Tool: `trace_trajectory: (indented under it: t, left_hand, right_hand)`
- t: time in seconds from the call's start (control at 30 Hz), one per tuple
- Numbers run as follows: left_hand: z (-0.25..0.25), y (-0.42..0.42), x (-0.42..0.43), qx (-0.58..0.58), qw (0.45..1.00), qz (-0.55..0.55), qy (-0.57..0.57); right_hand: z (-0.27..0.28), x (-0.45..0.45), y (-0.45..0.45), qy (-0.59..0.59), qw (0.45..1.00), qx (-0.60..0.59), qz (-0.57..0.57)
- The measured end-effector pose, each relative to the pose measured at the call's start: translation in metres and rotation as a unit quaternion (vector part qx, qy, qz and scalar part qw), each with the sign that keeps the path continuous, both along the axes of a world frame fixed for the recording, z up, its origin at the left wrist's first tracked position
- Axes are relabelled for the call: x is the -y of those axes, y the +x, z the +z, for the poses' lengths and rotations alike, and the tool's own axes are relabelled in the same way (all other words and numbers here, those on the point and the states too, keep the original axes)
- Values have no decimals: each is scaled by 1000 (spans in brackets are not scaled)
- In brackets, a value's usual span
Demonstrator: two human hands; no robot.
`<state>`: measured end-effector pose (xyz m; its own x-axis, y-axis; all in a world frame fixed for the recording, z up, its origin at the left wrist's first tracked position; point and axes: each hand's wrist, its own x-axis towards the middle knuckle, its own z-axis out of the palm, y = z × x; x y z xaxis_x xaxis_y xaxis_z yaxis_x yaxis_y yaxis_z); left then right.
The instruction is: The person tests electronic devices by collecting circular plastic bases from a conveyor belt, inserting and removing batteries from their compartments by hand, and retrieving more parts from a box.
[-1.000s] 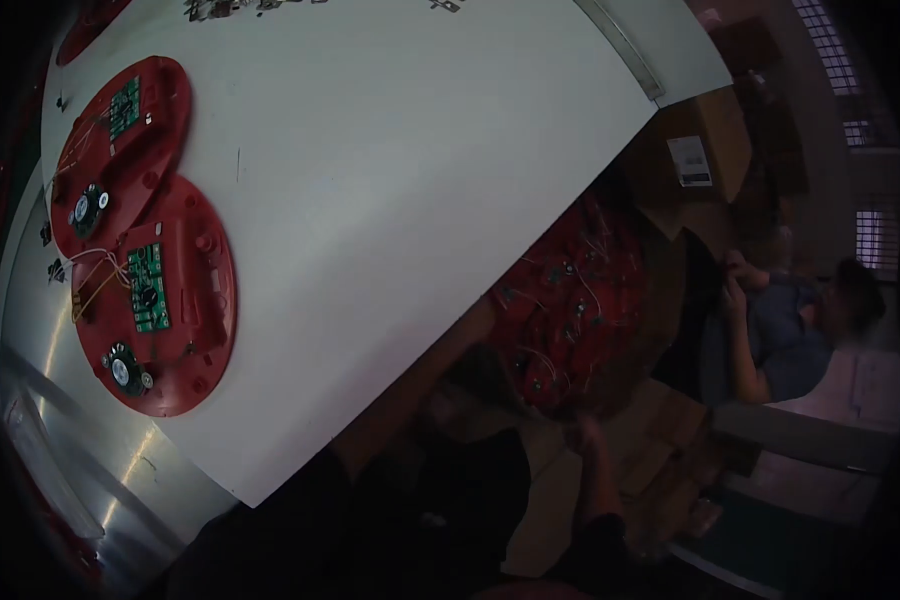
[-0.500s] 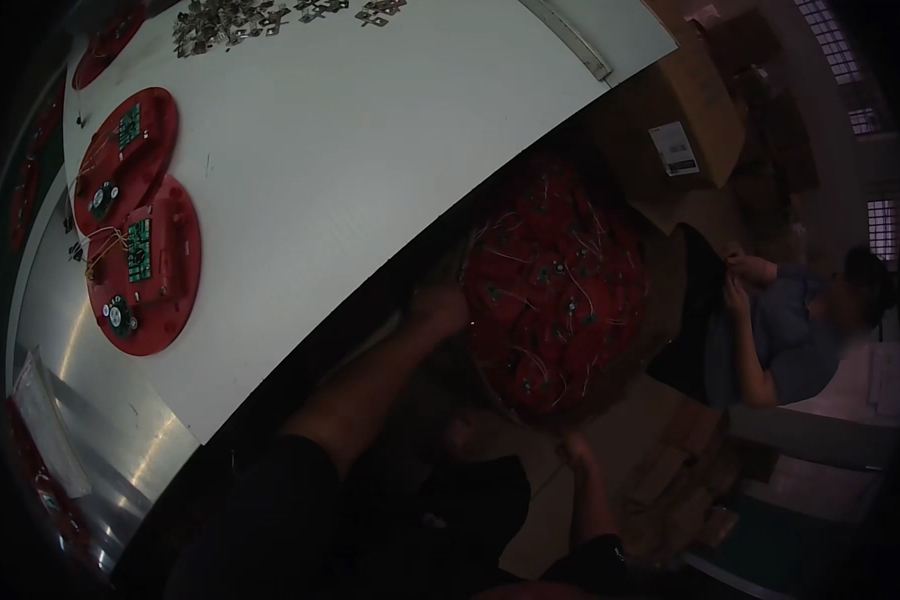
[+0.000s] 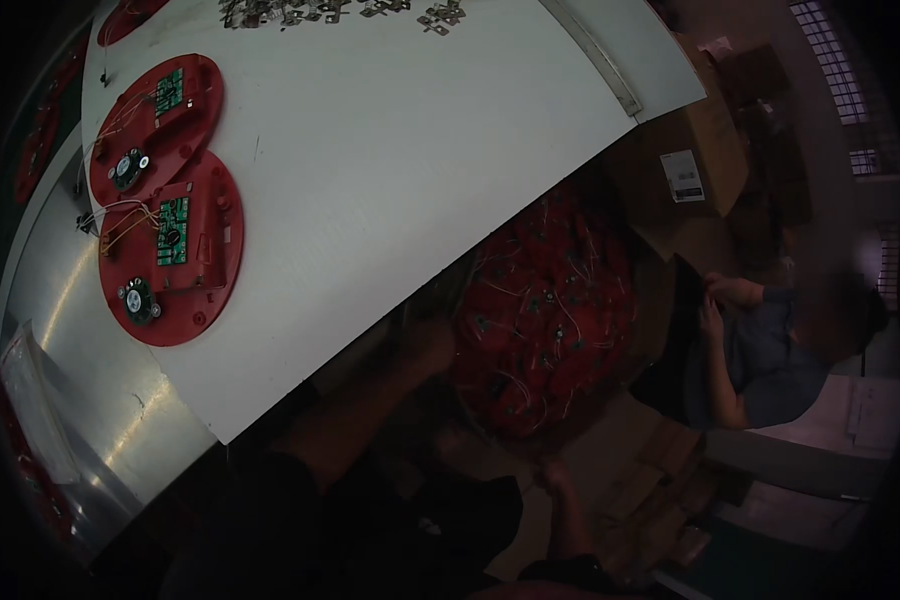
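A large round container (image 3: 457, 385) heaped with red plastic parts (image 3: 550, 310), wires and small green boards sits low beside the white table, in deep shade. My left hand (image 3: 432, 345) is at its near-left rim and appears closed on it, though its fingers are dim. At the bottom rim, my right hand (image 3: 555, 476) is closed, with the edge of the container against it. On the table lie two round red housings (image 3: 217, 280), each carrying a green circuit board (image 3: 173, 230), a small speaker (image 3: 138, 300) and thin wires.
The white table (image 3: 370, 180) has a sharp corner toward me. Metal clips (image 3: 300, 10) are piled at its far side. A labelled cardboard box (image 3: 715, 150) stands beyond the container. A seated person (image 3: 760, 350) in a blue-grey top is at the right, near flattened cardboard (image 3: 670, 450).
The view has shifted, so the table and housings appear farther right. The container and both my hands have moved left relative to the table and the cardboard box.
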<state>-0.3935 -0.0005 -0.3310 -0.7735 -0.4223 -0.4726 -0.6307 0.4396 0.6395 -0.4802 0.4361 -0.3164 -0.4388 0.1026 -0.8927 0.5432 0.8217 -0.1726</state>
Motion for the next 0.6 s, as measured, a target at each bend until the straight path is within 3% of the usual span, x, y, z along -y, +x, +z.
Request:
trace_trajectory:
  t: [0.2,0.23,0.3,0.33,0.4,0.5,0.6]
  left_hand:
    - [22,-12,-4,10,999,22,22]
    - [6,-15,-8,6,999,20,27]
    - [-34,-17,-15,-1,997,-76,-5]
    - [-17,-12,-14,0,997,-79,-1]
    - [24,3,-18,-57,970,145,189]
    - [1,20,-35,-125,971,124,163]
    - [-1,48,-44,-161,959,104,208]
  right_hand:
    - [-15,3,-13,-1,1000,-20,20]
    - [-17,0,-15,3,999,-24,21]
    - [-20,-2,-15,11,999,-29,23]
    - [-17,1,-9,13,999,-27,23]
    - [9,24,-11,16,1000,-14,9]
    - [24,41,-10,34,999,-6,-10]
    - [19,36,-10,41,999,-19,-17]
